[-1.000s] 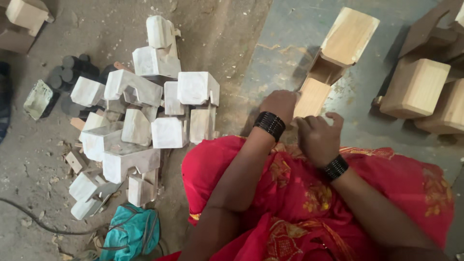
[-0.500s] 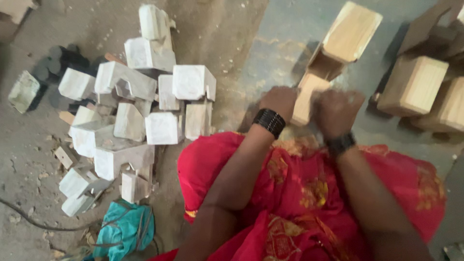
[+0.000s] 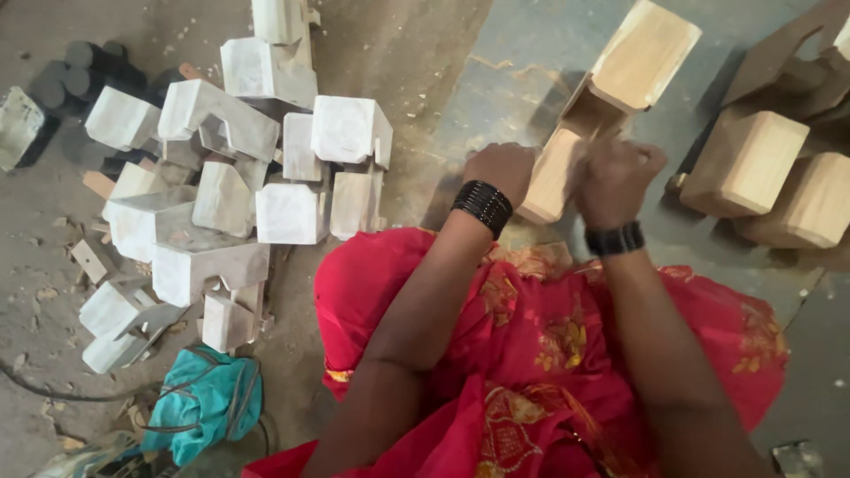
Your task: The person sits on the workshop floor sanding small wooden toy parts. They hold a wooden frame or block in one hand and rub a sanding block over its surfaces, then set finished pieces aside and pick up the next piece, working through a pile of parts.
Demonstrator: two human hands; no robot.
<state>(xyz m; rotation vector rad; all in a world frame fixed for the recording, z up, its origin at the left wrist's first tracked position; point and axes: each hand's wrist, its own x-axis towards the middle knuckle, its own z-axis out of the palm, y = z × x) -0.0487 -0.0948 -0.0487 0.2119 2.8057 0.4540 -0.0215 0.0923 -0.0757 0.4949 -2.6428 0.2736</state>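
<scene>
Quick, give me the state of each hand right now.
Left hand: closed on the near end of the tan wooden piece.
Right hand: closed in a fist against the same piece; whether it holds anything else cannot be told.

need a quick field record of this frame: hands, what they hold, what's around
setting: dusty workshop floor, seen from above
left hand: closed on the near end of the tan wooden piece
right hand: closed against the same piece, right beside the left hand
wrists: black bangles on the left, black band on the right
left side: pile of pale wooden blocks, some notched
right side: tan wooden blocks on the floor
clothing: red patterned cloth over the lap
near left: teal cloth
</scene>
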